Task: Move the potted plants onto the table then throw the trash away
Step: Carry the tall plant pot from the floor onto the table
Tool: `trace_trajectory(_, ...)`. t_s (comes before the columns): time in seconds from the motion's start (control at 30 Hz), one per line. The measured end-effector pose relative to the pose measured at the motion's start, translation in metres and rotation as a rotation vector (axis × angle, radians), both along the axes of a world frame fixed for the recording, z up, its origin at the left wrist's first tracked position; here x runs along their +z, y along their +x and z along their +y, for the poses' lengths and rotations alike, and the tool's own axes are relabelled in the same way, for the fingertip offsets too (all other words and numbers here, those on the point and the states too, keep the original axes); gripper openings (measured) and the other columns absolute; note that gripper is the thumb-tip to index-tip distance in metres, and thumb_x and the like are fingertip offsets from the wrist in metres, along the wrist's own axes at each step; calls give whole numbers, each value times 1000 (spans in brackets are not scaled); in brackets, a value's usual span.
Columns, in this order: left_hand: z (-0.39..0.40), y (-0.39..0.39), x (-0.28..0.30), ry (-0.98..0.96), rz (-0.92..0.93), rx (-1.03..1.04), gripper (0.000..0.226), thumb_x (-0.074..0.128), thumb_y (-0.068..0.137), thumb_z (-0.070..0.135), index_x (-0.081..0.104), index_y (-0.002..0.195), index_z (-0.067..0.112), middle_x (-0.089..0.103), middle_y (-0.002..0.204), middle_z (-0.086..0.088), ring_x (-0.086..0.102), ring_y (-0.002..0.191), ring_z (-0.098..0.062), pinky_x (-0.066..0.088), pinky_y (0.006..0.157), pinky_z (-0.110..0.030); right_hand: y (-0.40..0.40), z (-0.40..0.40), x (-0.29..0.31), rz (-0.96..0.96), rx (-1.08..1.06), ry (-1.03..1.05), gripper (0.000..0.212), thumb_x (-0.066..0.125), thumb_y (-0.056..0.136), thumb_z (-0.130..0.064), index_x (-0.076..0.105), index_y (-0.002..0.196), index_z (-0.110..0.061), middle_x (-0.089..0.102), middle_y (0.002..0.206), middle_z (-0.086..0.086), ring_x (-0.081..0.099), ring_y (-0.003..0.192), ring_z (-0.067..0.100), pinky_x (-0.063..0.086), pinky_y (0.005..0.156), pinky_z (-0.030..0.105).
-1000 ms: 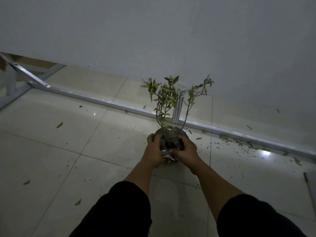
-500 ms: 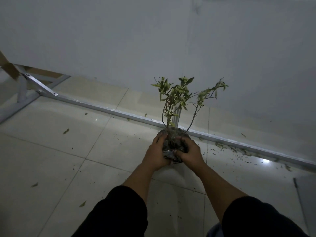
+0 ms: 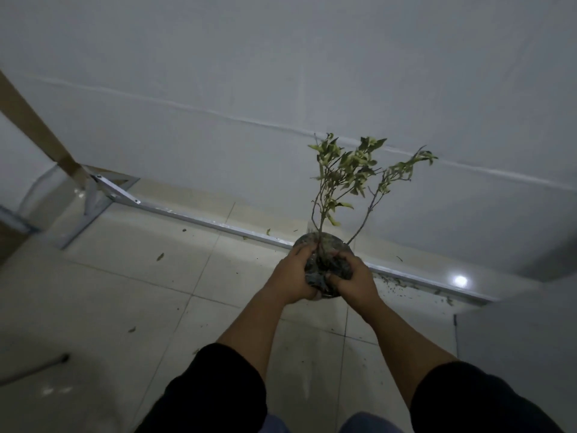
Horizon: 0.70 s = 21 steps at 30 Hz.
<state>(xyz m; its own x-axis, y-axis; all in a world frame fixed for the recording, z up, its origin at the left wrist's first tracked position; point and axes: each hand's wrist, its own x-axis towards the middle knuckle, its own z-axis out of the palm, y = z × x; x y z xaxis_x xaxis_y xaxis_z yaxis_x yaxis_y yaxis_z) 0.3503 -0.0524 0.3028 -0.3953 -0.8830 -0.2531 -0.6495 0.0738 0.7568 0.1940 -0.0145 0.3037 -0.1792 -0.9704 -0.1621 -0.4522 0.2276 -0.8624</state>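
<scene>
A small potted plant (image 3: pixel 349 179) with thin stems and pale green leaves stands upright in a dark, crinkled soft pot (image 3: pixel 324 264). I hold it in the air above the tiled floor. My left hand (image 3: pixel 292 278) grips the pot's left side and my right hand (image 3: pixel 354 281) grips its right side, fingers curled over the rim. The lower part of the pot is hidden by my hands. No table top is in view.
A metal rail (image 3: pixel 218 228) runs along the floor below the white wall, ending at a metal bracket (image 3: pixel 103 195) and a brown slanted board (image 3: pixel 34 126) on the left. Fallen leaves and soil crumbs (image 3: pixel 402 282) litter the tiles. A dark rod (image 3: pixel 34 367) lies at lower left.
Both hands have lifted the plant higher off the floor and a little to the right. The view has tilted up, showing more wall.
</scene>
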Motion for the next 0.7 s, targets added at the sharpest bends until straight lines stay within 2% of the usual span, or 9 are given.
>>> trace_trajectory(0.17, 13, -6, 130, -32, 49, 5, 106, 87, 57, 20, 29, 146, 27, 41, 147, -3, 44, 132, -23, 41, 108, -34, -4, 12, 128, 116, -36, -90, 40, 74, 69, -5, 68, 108, -9, 69, 102, 14, 63, 96, 29, 51, 87, 36)
trace_trajectory(0.33, 26, -16, 245, -61, 10, -49, 106, 84, 61, 23, 25, 148, 27, 39, 149, -3, 44, 132, -25, 42, 108, -36, -13, 34, 250, 153, -72, -86, 40, 73, 72, -6, 67, 112, -7, 66, 109, 18, 61, 102, 31, 45, 89, 30)
trace_trajectory(0.47, 36, -32, 332, -102, 20, -115, 108, 83, 61, 29, 21, 149, 29, 38, 151, -3, 42, 134, -25, 40, 110, -40, -26, 54, 334, 221, -115, -151, 42, 74, 71, -23, 67, 111, -11, 67, 108, 16, 61, 103, 33, 46, 97, 39)
trace_trajectory(0.57, 42, -50, 384, -140, 20, -184, 114, 83, 56, 35, 19, 150, 30, 37, 151, -3, 41, 136, -25, 39, 111, -43, -44, 66, 381, 255, -143, -202, 53, 66, 66, -39, 66, 112, -13, 66, 109, 14, 60, 104, 32, 46, 97, 43)
trace_trajectory(0.7, 44, -83, 430, -260, 12, -228, 114, 82, 54, 47, 21, 149, 29, 35, 152, -4, 39, 137, -25, 39, 111, -46, -78, 80, 425, 261, -192, -273, 57, 66, 65, -43, 64, 116, -18, 64, 113, 15, 60, 106, 33, 48, 97, 43)
